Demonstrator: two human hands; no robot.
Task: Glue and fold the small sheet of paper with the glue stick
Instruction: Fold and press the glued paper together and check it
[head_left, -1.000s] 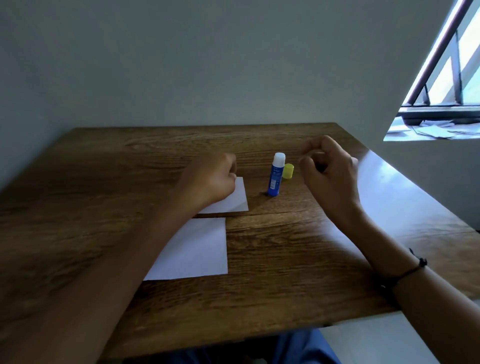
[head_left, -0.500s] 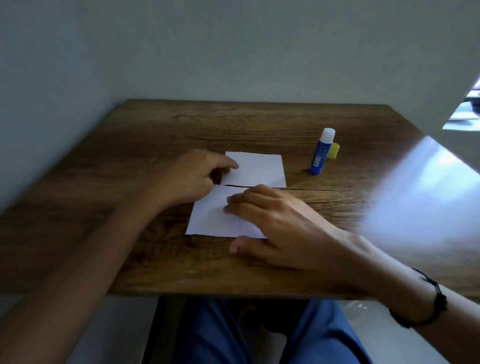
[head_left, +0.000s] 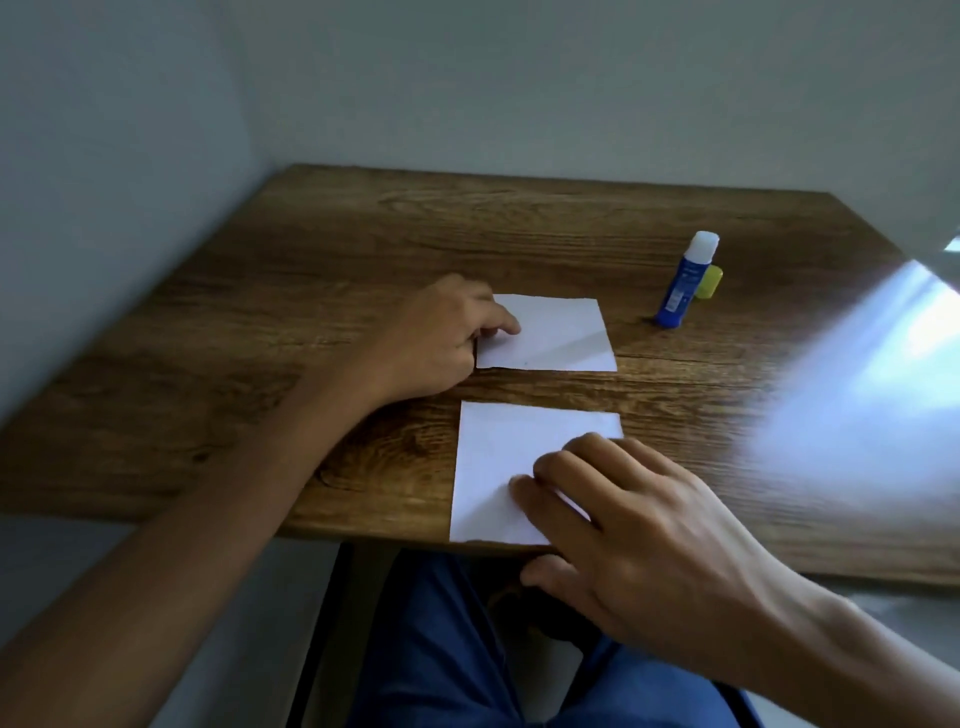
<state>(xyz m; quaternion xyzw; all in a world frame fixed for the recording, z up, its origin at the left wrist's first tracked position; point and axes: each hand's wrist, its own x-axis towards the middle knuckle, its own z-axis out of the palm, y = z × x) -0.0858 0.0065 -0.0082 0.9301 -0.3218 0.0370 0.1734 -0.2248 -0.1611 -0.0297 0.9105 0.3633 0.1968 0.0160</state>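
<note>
Two white paper sheets lie on the wooden table (head_left: 519, 234). The far sheet (head_left: 558, 335) is the smaller one; my left hand (head_left: 441, 340) rests curled at its left edge, a fingertip pressing down on it. The near sheet (head_left: 493, 462) reaches the table's front edge. My right hand (head_left: 639, 530) lies on its right half with fingers spread on top and the thumb below the table edge. A blue glue stick (head_left: 683, 286) stands upright and uncapped at the right, apart from both hands. Its yellow cap (head_left: 710, 283) lies just behind it.
Walls close off the table at the back and on the left. Bright window glare falls across the table's right side (head_left: 857, 374). My legs in blue trousers (head_left: 457, 649) are under the front edge.
My right hand has left the spot by the glue stick and come down on the near sheet, which has slid to the table's front edge. The view has swung left and down.
</note>
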